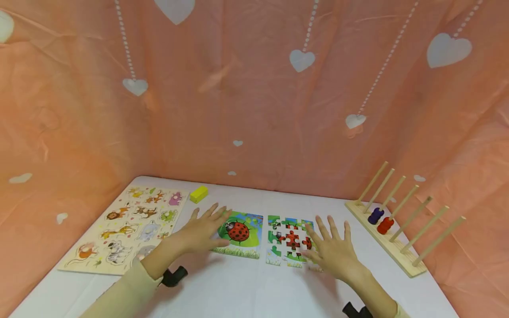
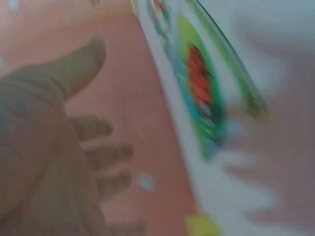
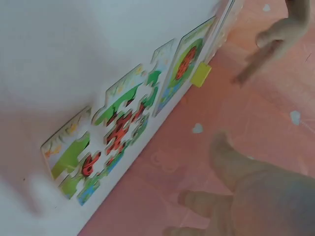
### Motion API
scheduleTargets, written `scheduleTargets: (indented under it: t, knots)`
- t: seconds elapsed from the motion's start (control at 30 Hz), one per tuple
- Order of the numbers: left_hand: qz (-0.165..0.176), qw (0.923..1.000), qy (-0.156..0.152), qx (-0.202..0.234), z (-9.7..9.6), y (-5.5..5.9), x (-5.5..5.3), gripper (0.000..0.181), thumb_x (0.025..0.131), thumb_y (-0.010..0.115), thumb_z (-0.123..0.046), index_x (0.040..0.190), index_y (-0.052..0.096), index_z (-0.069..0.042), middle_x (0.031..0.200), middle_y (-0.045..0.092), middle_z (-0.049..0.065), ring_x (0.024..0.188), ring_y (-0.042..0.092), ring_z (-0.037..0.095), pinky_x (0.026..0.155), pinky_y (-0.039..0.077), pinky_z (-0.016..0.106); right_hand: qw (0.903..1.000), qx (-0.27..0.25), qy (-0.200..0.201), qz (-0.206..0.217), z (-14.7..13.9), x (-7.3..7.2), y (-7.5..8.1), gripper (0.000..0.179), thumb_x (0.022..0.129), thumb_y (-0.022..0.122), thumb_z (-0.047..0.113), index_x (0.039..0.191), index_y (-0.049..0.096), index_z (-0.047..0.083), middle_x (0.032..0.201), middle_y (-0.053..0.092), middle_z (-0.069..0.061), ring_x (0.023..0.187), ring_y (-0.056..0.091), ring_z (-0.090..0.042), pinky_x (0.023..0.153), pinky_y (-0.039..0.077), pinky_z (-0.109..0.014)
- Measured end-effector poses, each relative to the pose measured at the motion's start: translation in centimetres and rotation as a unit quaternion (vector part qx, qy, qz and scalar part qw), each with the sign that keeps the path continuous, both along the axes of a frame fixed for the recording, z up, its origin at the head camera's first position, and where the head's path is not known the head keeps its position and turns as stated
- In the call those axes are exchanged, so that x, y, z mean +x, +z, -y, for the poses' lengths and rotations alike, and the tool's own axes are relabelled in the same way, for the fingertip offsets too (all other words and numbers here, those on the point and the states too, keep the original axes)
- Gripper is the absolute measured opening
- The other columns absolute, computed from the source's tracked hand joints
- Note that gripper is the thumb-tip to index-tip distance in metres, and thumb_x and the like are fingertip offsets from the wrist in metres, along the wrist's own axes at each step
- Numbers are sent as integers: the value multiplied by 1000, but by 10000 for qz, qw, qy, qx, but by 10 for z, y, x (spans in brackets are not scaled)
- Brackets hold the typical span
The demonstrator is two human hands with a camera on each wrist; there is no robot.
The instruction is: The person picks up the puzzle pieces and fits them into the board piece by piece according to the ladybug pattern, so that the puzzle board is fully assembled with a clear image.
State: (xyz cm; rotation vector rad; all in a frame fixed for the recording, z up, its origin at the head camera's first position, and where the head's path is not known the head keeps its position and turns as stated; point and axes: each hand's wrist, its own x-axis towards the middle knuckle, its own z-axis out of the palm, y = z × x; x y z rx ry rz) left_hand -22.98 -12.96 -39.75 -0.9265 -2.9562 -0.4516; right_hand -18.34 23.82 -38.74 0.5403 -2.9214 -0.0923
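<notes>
My left hand point(image 1: 199, 233) is held above the table with fingers spread, beside the left edge of a square ladybug picture board point(image 1: 239, 233); it holds nothing. To the board's right lie several ladybug jigsaw pieces point(image 1: 293, 240), set out in rows with gaps between them. Over the right edge of these pieces hovers my right hand point(image 1: 334, 251), fingers spread and nothing in it; it hides some of them. The left wrist view, blurred, has the hand point(image 2: 44, 128) apart from the board point(image 2: 201, 81). In the right wrist view the jigsaw pieces point(image 3: 118, 132) lie clear of the hand point(image 3: 261, 196).
A wooden animal puzzle board point(image 1: 129, 221) lies at the left of the white table point(image 1: 246, 287). Behind my left hand sits a yellow block point(image 1: 199, 194). On the right stands a wooden peg rack point(image 1: 391, 240) with purple beads point(image 1: 375, 216) and red beads point(image 1: 385, 225). A pink curtain point(image 1: 254, 110) hangs behind.
</notes>
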Motion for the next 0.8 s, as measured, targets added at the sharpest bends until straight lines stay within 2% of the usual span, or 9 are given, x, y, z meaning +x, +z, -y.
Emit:
scheduleTargets:
  t: [0.07, 0.13, 0.23, 0.37, 0.5, 0.67, 0.8]
  knots:
    - [376, 9984, -248, 349, 9, -8, -14, 74, 94, 69, -35, 149, 40, 3, 155, 37, 22, 146, 22, 46, 111, 17, 72, 9999, 32, 41, 149, -2, -5, 0, 65, 94, 62, 49, 145, 52, 11, 152, 40, -25, 141, 30, -51, 107, 12, -79]
    - [597, 9958, -428, 540, 17, -18, -25, 69, 92, 72, -27, 144, 45, 9, 150, 43, 25, 143, 28, 49, 111, 24, 69, 9993, -44, 146, 344, -4, -13, -1, 61, 94, 65, 44, 142, 55, 8, 149, 44, -26, 138, 34, -52, 105, 16, -79]
    - [914, 9930, -493, 558, 24, -31, -35, 67, 90, 74, -22, 141, 47, 11, 149, 42, 28, 141, 28, 52, 110, 25, 69, 9965, -386, 366, 642, -2, -29, -1, 52, 93, 70, 33, 136, 60, 5, 142, 51, -25, 134, 42, -50, 103, 22, -79]
    - [1272, 9899, -403, 484, 29, -38, -38, 67, 89, 74, -19, 143, 46, 9, 153, 37, 27, 143, 24, 53, 107, 23, 74, 9886, -1005, 760, 828, 6, -55, -1, 42, 90, 74, 18, 128, 65, 1, 128, 63, -21, 122, 56, -43, 100, 33, -75]
    - [1230, 9905, -431, 448, 32, -39, -37, 67, 88, 75, -18, 143, 47, 8, 154, 37, 25, 142, 25, 53, 107, 25, 73, 9769, -1509, 1011, 1130, 20, -81, -1, 36, 88, 75, 10, 122, 68, -2, 118, 68, -17, 113, 62, -38, 95, 45, -65]
    - [1288, 9895, -421, 501, 33, -40, -36, 72, 85, 79, -23, 143, 47, 7, 155, 37, 23, 142, 23, 53, 108, 24, 73, 9660, -1658, 983, 1720, 42, -105, -4, 39, 88, 76, 7, 124, 66, -2, 122, 64, -18, 119, 58, -39, 99, 44, -60]
    - [1370, 9883, -389, 542, 33, -40, -37, 76, 84, 80, -28, 144, 46, 6, 156, 36, 22, 143, 21, 53, 109, 20, 73, 9597, -1638, 1051, 2028, 57, -122, -10, 40, 85, 78, 5, 123, 66, -1, 118, 63, -16, 116, 59, -37, 99, 46, -58]
